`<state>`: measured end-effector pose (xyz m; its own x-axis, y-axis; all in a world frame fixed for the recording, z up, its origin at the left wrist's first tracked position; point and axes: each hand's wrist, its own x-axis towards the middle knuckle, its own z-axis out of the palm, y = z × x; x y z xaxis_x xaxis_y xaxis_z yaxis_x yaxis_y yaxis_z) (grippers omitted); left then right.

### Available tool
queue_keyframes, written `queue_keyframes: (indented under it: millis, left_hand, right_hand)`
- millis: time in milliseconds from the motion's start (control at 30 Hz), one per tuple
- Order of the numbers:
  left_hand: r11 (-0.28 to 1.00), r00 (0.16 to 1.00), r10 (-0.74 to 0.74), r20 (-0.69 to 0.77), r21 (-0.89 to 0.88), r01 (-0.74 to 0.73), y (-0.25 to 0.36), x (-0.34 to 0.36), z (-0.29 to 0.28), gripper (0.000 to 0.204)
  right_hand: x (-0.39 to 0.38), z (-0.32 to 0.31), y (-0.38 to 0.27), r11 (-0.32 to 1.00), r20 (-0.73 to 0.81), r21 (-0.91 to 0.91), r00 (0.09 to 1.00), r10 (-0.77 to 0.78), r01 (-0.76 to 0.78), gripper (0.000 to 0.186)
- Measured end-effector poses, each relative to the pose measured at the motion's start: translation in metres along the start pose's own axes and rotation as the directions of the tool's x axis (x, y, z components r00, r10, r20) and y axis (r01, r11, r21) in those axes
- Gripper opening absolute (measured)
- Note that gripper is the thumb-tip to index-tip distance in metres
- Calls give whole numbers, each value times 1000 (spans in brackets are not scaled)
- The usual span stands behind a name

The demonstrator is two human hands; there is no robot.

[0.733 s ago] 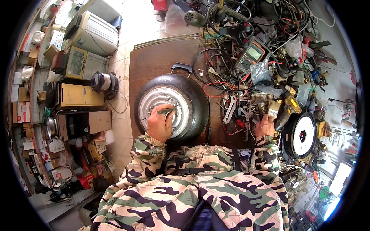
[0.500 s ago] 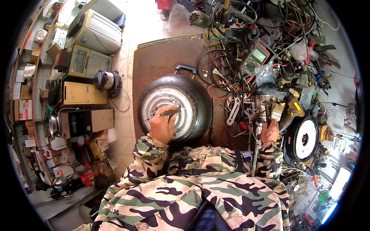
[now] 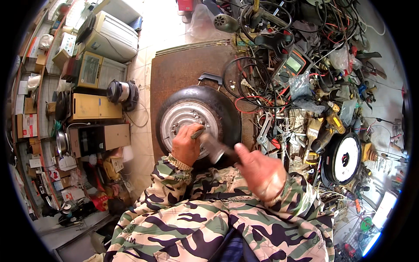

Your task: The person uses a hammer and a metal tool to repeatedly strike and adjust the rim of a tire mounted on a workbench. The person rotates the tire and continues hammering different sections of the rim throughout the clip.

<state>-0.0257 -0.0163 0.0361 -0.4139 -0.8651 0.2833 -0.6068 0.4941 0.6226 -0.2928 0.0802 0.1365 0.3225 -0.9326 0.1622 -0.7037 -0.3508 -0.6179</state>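
Observation:
A round black pot-like object [image 3: 228, 121] with a side handle [image 3: 211, 77] and a silver ringed metal centre [image 3: 183, 112] lies on a rusty brown board [image 3: 174, 65]. My left hand [image 3: 186, 146] is closed on a short dark metal tool [image 3: 198, 132] over that centre. Just to its lower right, my right hand [image 3: 259, 172] grips a hammer-like tool [image 3: 217, 153], blurred by motion, its head close to the short tool; whether the two touch I cannot tell.
Tangled cables [image 3: 244, 70], a multimeter [image 3: 292, 63], a brush [image 3: 313, 131] and a yellow drill [image 3: 334, 120] crowd the right side. A white-faced round part [image 3: 349, 153] lies far right. Shelves and appliances [image 3: 98, 105] line the left, beside a tiled floor [image 3: 139, 139].
My right hand has swung left from the tool pile toward the pot's centre, now with the hammer-like tool in it. My left hand has shifted slightly and tilted the short tool.

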Motion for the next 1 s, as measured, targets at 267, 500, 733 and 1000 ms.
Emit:
queue_keyframes:
  millis: [267, 500, 733, 1000]
  left_hand:
    - [1000, 1000, -4, -1, -9, 4, 0, 3, 4, 30]
    - [997, 998, -8, 59, 81, 3, 3, 2, -2, 40]
    - [999, 999, 26, -25, 40, -25, -1, -2, 7, 18]
    - [994, 997, -75, 15, -73, 76, 2, 3, -9, 22]
  right_hand:
    - [26, 13, -30, 968, 121, -249, 993, 11, 20, 63]
    - [36, -27, -51, 973, -290, -10, 930, -224, 231, 56]
    - [16, 3, -42, 999, 46, -44, 999, 26, -24, 68]
    - [-49, 26, -18, 959, 57, 124, 967, 249, -254, 62]
